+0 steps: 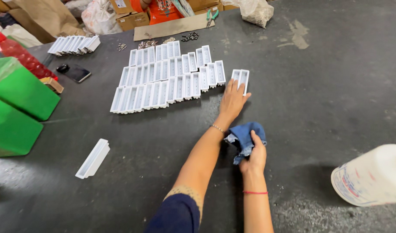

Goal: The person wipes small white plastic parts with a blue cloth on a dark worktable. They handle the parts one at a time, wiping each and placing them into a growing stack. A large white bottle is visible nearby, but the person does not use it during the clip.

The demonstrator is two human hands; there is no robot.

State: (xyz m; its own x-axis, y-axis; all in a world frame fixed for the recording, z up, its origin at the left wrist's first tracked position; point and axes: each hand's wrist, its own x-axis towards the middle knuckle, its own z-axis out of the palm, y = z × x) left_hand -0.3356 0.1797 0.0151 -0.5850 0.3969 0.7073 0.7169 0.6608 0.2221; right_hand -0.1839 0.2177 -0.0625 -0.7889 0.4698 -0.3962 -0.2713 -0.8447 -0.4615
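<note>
1. The dark grey desk (327, 86) fills most of the head view; green bins (17, 108) are seen at its 9 o'clock edge and a white plastic jug (372, 174) at about 4 o'clock.
2. A large block of white plastic housings (168, 77) is laid out in three rows above the centre of the desk, each piece standing with its long axis running roughly 12 to 6 o'clock. A smaller row (75, 45) lies at 10 o'clock, and a single housing (92, 158) lies apart at 8 o'clock, tilted towards 1 o'clock.
3. The left hand (232, 101) is stretched forward, flat and open, fingers spread; nothing is gripped. The fingertips are laid on the lower end of a separate pair of white housings (240, 79).
4. That pair lies at 12 o'clock from the left hand, just beside the right end of the big block but not touching it. Its long axis runs 12 to 6 o'clock, in line with the reaching forearm.
5. The right hand (254, 155) is closed on a crumpled blue cloth (243, 136), resting on the desk at 6 o'clock from the left hand. It lies well short of the pair, so the left hand is clearly the nearer.
6. A black phone (75, 72) lies at 10 o'clock, and small metal parts (163, 41) are scattered at 12 o'clock beyond the block.
</note>
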